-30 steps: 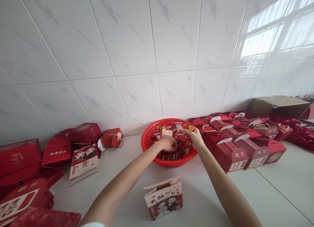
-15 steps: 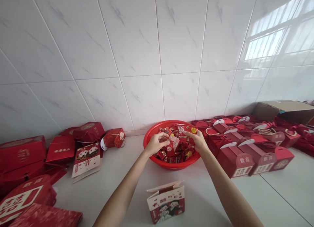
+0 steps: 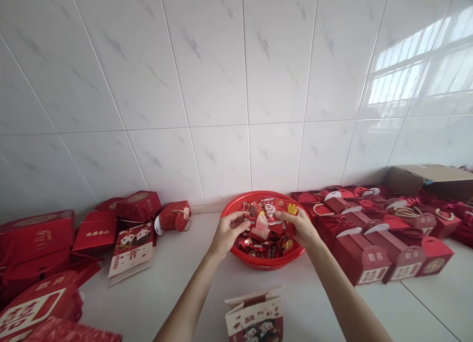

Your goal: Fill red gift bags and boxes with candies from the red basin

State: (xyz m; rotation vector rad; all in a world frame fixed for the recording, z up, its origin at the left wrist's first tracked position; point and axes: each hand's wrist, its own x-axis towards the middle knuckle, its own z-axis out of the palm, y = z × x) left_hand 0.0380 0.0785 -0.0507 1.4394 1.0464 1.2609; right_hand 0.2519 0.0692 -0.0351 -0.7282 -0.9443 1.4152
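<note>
A red plastic basket (image 3: 269,267) stands against the wall, heaped with red-wrapped candies (image 3: 256,249). Over its left side my left hand (image 3: 229,232) is closed, thumb and fingertips pinching the edge of small red wrapped candies (image 3: 251,210). My right hand (image 3: 303,227) is closed at the basket's right side, its thumb pressed on a red candy packet (image 3: 271,210) marked "520", with another red packet with yellow print beside its fingers. A pink-and-red candy wrapper (image 3: 261,226) lies between the hands. In front of the basket an open paper gift box (image 3: 254,315) with cartoon figures stands upright.
Rows of red gift boxes (image 3: 384,253) with handles fill the right side, with a cardboard box (image 3: 430,177) behind. On the left lie several more red boxes (image 3: 98,228), a flat cartoon box (image 3: 131,251) and a small red pouch (image 3: 173,216). A tiled wall (image 3: 218,81) rises behind.
The view has tilted up slightly, so the basket and boxes sit lower. Both hands stay over the basket, and the 520 packet and pink wrapper now show more fully between them.
</note>
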